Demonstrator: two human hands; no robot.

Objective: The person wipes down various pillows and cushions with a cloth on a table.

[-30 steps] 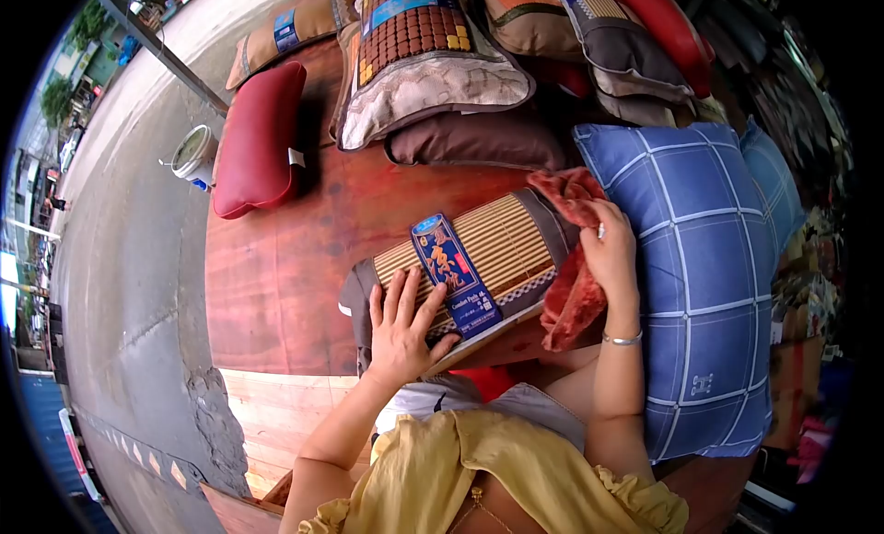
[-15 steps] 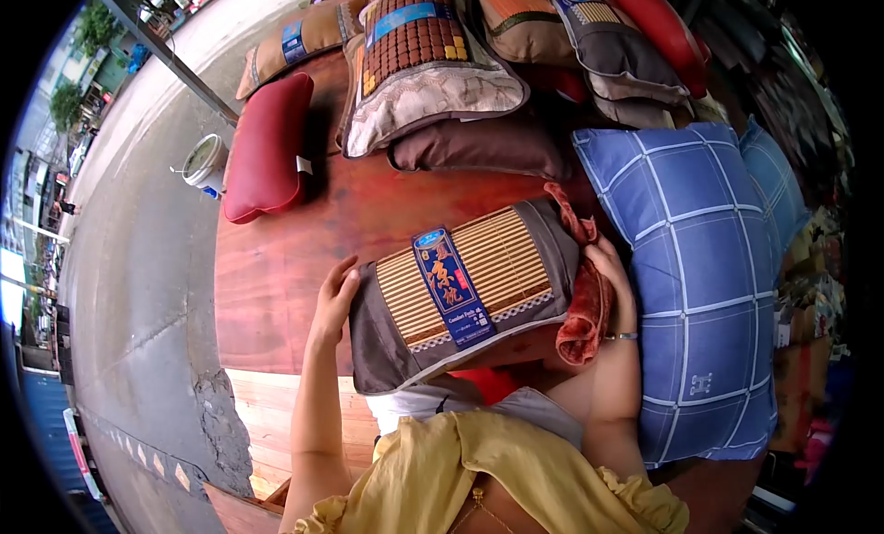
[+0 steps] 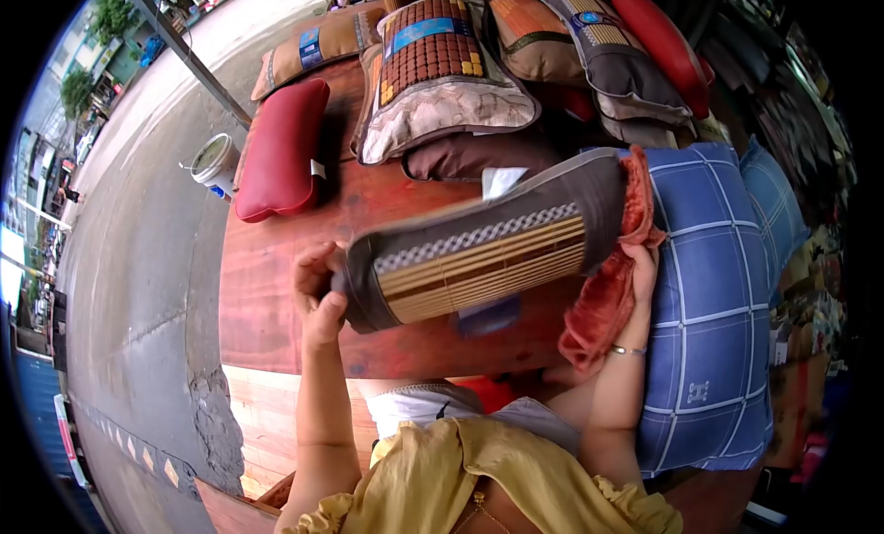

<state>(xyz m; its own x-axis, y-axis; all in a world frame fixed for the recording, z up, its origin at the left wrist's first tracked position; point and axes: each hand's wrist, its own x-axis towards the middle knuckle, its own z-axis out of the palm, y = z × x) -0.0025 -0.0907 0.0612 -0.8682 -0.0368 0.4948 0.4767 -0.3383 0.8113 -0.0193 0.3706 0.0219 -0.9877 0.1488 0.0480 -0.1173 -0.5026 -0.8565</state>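
Note:
A dark grey pillow [image 3: 488, 262] with a bamboo-slat panel and a braided trim strip is held tilted above the table, its long edge turned up. My left hand [image 3: 319, 290] grips the pillow's left end, thumb on the near side and fingers curled behind. At the other end my right hand [image 3: 643, 269] is closed around a crumpled red plush cloth [image 3: 594, 324], which lies against the pillow's right end. A white tag [image 3: 502, 181] sticks up from the upper edge. Below the pillow shows a blurred blue label [image 3: 488, 316].
The reddish wooden table [image 3: 276, 304] lies beneath. A red pillow [image 3: 284, 152] rests at its left edge, and a pile of pillows [image 3: 433, 64] stands at the back. Close on my right is a blue checked pillow [image 3: 709, 313]. A white bucket [image 3: 215, 164] stands on the ground beyond.
The pillow has been lifted and rolled over, so its labelled face has turned away and the trimmed edge and white tag show. Both hands moved up with it; the red cloth stayed in the right hand.

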